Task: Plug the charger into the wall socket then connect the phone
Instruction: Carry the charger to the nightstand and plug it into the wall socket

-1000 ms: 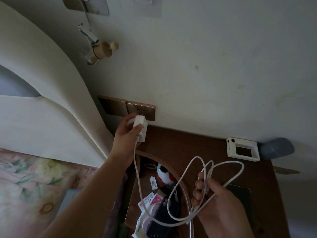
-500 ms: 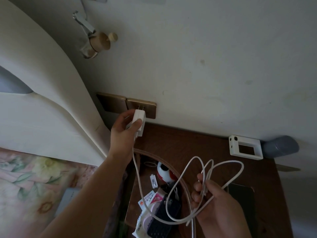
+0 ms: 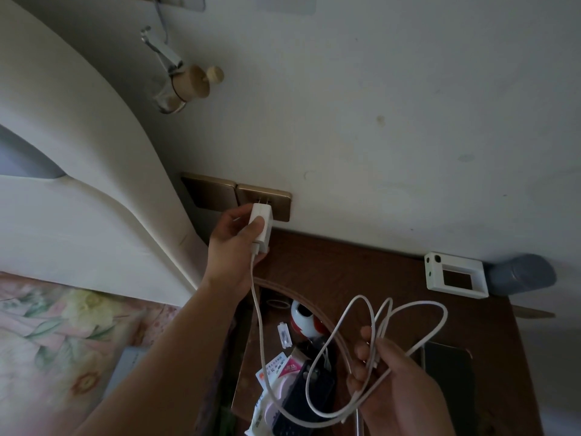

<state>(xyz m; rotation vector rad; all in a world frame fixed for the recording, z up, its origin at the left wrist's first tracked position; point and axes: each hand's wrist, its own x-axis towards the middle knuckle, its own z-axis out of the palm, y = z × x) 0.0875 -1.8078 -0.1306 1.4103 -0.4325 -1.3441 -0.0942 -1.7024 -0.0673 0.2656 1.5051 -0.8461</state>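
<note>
Left hand [image 3: 231, 247] has its fingers clamped on the charger [image 3: 261, 226], prongs pointed at the brass wall socket [image 3: 267, 202] and right at its face; can't tell if they're in the slots yet, prongs still visible so not seated. Right hand [image 3: 390, 376] has its fingers closed on a loose bundle of the white cable [image 3: 345, 316], loops hanging over the clutter in the open compartment below. Phone [image 3: 448, 369] looks like the dark slab lying flat on the brown worktop [image 3: 345, 272], just beside the right hand, not connected. Risks as I see them: prongs meeting the plate at a slant and skidding off instead of entering, since the grip is from below and the socket is viewed obliquely. Slack loops could snag the stuff under them or tug the charger sideways mid-push. Cable's free end is buried in the bundle, so finding the plug may need a regrip.
</note>
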